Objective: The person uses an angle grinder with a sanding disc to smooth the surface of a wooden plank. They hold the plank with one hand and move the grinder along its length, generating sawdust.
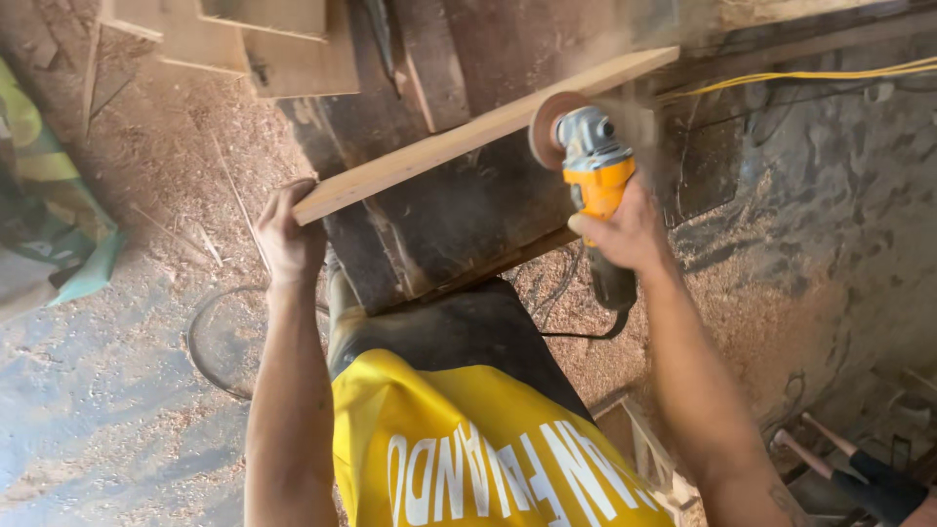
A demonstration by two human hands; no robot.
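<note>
Yellow shirt fabric (468, 439) sits lowest; left hand (289, 234) clamps the pale wooden plank's (468, 137) near end, plank running up-right, where right hand (625, 232) wraps the orange-grey angle grinder (591, 166), disc touching its edge.

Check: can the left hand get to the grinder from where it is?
Probably not without letting go: the left hand grips the end of the plank, and the grinder sits farther along it, in the right hand.
</note>
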